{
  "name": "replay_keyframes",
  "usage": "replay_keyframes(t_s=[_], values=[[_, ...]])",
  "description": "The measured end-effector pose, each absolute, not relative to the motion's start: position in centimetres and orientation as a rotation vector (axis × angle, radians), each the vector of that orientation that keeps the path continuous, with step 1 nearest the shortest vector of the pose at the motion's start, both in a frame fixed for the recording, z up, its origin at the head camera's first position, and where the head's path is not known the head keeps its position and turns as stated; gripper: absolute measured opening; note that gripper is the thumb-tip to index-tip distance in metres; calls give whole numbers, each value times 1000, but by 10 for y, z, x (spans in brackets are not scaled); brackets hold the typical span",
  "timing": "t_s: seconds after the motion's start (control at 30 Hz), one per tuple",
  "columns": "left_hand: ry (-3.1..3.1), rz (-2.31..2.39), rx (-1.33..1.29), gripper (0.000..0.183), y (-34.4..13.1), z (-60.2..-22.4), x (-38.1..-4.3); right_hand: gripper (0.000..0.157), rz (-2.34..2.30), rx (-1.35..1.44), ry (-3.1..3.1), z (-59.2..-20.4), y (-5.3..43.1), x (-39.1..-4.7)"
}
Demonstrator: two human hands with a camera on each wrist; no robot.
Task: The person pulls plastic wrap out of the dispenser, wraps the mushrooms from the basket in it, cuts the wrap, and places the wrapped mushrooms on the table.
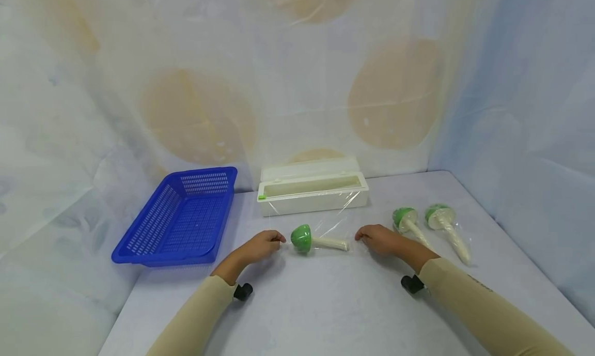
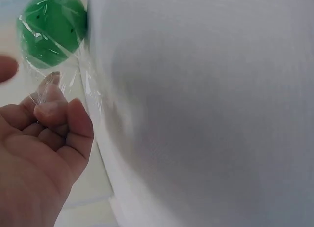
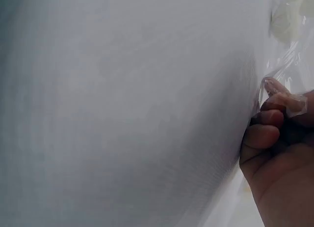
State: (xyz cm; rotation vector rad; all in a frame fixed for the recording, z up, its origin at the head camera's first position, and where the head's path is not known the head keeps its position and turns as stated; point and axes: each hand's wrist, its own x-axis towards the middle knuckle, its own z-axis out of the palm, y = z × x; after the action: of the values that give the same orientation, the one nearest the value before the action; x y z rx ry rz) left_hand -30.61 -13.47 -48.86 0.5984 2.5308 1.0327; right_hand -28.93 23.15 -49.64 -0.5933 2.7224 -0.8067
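A mushroom-shaped object with a green domed cap [image 1: 301, 238] and a cream stem lies on its side mid-table, under or on a sheet of clear plastic wrap [image 1: 321, 222]. The wrap stretches from the white dispenser box [image 1: 316, 203] down towards both hands. Left of the cap, my left hand [image 1: 263, 245] pinches the wrap's near edge; the left wrist view shows film [image 2: 84, 82] between the curled fingers and the green cap close above. Beyond the stem's end, my right hand [image 1: 378, 239] pinches the other corner, with film [image 3: 296, 105] bunched at its fingertips.
The dispenser's lid [image 1: 310, 168] stands raised at the back. A blue perforated basket [image 1: 218, 232] sits at the left. On the right, beside my right forearm, lie two more green-and-cream mushroom-shaped objects, one nearer [image 1: 405, 217] and one farther right [image 1: 440, 217], both wrapped in film.
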Motion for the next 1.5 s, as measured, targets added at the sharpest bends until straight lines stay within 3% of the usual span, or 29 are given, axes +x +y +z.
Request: replay_keyframes(t_s=[0.07,0.23,0.3,0.47,0.53,0.8,1.0,1.5], values=[[2570,967,591,32,-132,-487,-304,19,-798,-558,2714,-495,231,-289],[2683,775,607,39,-131,-490,-306,53,-693,-496,2714,-494,228,-290],[2717,745,627,33,-131,-492,-308,50,-674,-519,2714,-494,227,-290],[2791,774,692,18,-134,-495,-310,21,-736,-604,2726,-494,228,-288],[2812,795,712,14,-135,-496,-311,18,-770,-620,2742,-494,231,-288],[2812,1003,657,12,-142,-502,-314,22,-947,-664,2742,-502,242,-295],[2724,1148,568,16,-144,-506,-322,30,-970,-527,2752,-504,239,-304],[2731,1140,45,28,-125,-494,-353,39,-784,-233,2840,-496,220,-330]])
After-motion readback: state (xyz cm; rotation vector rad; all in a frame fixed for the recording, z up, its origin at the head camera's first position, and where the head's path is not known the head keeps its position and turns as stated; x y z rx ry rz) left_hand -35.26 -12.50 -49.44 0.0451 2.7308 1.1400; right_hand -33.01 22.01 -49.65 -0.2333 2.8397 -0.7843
